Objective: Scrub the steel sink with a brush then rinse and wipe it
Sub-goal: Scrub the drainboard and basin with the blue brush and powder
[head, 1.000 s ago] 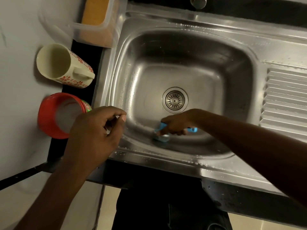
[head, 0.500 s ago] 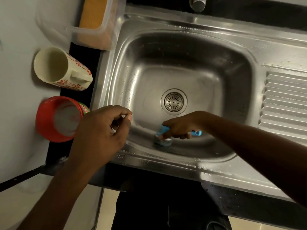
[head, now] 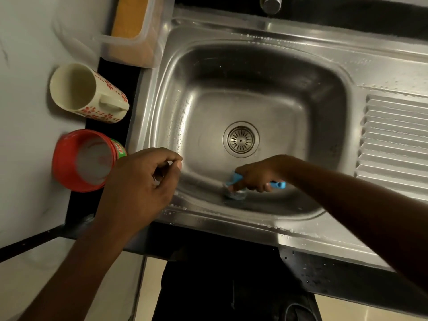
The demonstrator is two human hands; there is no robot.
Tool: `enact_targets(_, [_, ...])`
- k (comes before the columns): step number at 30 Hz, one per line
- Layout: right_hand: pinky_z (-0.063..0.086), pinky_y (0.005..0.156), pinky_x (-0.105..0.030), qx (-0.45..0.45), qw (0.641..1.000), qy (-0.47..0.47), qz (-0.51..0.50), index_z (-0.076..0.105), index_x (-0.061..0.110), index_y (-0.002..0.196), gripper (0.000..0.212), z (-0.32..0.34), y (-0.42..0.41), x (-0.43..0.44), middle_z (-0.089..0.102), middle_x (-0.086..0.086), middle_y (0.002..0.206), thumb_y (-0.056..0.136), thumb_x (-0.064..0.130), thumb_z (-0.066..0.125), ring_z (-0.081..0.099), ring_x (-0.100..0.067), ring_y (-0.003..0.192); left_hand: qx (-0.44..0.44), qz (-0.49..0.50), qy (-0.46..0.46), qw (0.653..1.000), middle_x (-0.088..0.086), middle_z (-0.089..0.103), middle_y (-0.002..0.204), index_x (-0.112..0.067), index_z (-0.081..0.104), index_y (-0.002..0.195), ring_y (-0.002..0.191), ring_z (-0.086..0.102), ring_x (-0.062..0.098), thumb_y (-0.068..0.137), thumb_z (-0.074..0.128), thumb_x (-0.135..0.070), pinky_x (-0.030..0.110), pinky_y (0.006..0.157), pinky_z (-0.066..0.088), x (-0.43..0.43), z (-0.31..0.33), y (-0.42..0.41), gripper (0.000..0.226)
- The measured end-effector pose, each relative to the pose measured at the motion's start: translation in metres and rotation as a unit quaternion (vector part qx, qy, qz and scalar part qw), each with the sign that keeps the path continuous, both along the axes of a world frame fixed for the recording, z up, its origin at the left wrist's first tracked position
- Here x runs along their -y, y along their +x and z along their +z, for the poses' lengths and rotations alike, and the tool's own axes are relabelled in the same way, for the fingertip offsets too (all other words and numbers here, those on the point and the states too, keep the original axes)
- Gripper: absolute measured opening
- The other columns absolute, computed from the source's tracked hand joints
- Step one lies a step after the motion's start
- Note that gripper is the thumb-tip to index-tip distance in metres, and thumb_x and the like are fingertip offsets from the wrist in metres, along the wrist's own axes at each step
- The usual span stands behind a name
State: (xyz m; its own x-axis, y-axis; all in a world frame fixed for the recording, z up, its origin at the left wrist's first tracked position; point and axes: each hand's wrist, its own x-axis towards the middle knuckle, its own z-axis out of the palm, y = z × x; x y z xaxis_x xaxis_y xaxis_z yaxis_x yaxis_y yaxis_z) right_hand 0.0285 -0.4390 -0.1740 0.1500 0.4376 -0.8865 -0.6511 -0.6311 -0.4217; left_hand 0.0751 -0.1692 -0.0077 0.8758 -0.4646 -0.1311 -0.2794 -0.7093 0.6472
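Head view: one brush [head: 236,177], one sink [head: 254,105].

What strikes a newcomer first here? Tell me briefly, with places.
The right hand grips a blue brush, its head against the near side of the wet steel sink, on the near side of the drain. The left hand, fingers curled, is over the sink's near left corner. Left of the sink sit a red tub and a patterned mug.

Home kitchen, steel sink [head: 254,72] with drainboard [head: 393,140], floral mug [head: 92,96] beside it
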Motion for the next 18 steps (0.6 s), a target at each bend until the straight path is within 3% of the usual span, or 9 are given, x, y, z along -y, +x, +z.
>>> enact_targets(2, [0.031, 0.044, -0.024, -0.013, 0.999, 0.045, 0.012, 0.055, 0.015, 0.123, 0.048, 0.035, -0.003, 0.012, 0.046, 0.001, 0.071, 0.095, 0.051, 0.069, 0.038, -0.01, 0.052, 0.004, 0.0, 0.004, 1.0, -0.007, 0.074, 0.081, -0.017, 0.079, 0.101, 0.074, 0.07, 0.009, 0.097, 0.07, -0.02, 0.027, 0.069, 0.055, -0.003, -0.002, 0.0, 0.01])
enact_targets(4, [0.034, 0.046, -0.026, 0.041, 0.995, 0.084, 0.02, 0.052, 0.009, 0.124, 0.055, 0.058, 0.007, -0.003, 0.048, -0.001, 0.076, 0.095, 0.053, 0.068, 0.041, -0.012, 0.056, 0.001, 0.002, 0.001, 1.0, -0.008, 0.074, 0.081, -0.017, 0.079, 0.101, 0.073, 0.069, 0.009, 0.097, 0.07, -0.02, 0.026, 0.069, 0.055, -0.004, -0.003, -0.001, 0.01])
enact_targets(8, [0.033, 0.047, -0.029, 0.085, 0.988, 0.114, -0.058, 0.051, 0.008, 0.12, 0.051, 0.047, 0.038, -0.065, 0.047, -0.003, 0.074, 0.097, 0.052, 0.065, 0.04, -0.014, 0.056, -0.005, 0.0, -0.006, 1.0, -0.007, 0.074, 0.083, -0.017, 0.079, 0.102, 0.079, 0.069, 0.007, 0.097, 0.07, -0.019, 0.015, 0.07, 0.054, -0.001, -0.001, -0.005, 0.01])
enact_targets(10, [0.034, 0.047, -0.029, 0.086, 0.989, 0.089, -0.077, 0.052, 0.011, 0.114, 0.046, 0.021, 0.038, -0.076, 0.049, -0.001, 0.072, 0.098, 0.052, 0.064, 0.04, -0.012, 0.053, -0.001, -0.001, -0.009, 1.0, -0.007, 0.074, 0.083, -0.017, 0.079, 0.102, 0.08, 0.069, 0.006, 0.096, 0.07, -0.019, 0.012, 0.071, 0.053, 0.0, 0.0, -0.005, 0.011])
enact_targets(13, [0.037, 0.046, -0.03, 0.084, 0.996, 0.008, -0.031, 0.051, 0.01, 0.125, 0.056, -0.009, 0.01, -0.039, 0.054, -0.008, 0.08, 0.096, 0.055, 0.065, 0.045, -0.013, 0.052, 0.001, -0.005, -0.008, 1.0, -0.007, 0.074, 0.082, -0.017, 0.078, 0.102, 0.077, 0.069, 0.007, 0.097, 0.069, -0.02, 0.016, 0.07, 0.055, -0.002, 0.0, -0.005, 0.011])
enact_targets(16, [0.039, 0.046, -0.028, 0.029, 0.996, -0.029, 0.075, 0.059, 0.016, 0.125, 0.057, -0.01, -0.012, 0.025, 0.058, -0.006, 0.081, 0.093, 0.062, 0.065, 0.048, -0.013, 0.055, 0.003, -0.006, -0.011, 1.0, -0.006, 0.074, 0.082, -0.014, 0.079, 0.103, 0.075, 0.069, 0.008, 0.097, 0.069, -0.02, 0.019, 0.07, 0.055, -0.005, -0.001, -0.006, 0.012])
enact_targets(18, [0.032, 0.042, -0.025, -0.027, 0.993, -0.041, 0.103, 0.059, 0.012, 0.127, 0.052, 0.0, -0.013, 0.039, 0.049, -0.001, 0.071, 0.096, 0.053, 0.066, 0.038, -0.011, 0.051, 0.002, -0.001, -0.013, 1.0, -0.006, 0.074, 0.081, -0.014, 0.079, 0.102, 0.074, 0.069, 0.009, 0.097, 0.07, -0.02, 0.019, 0.07, 0.055, -0.006, -0.002, -0.007, 0.012])
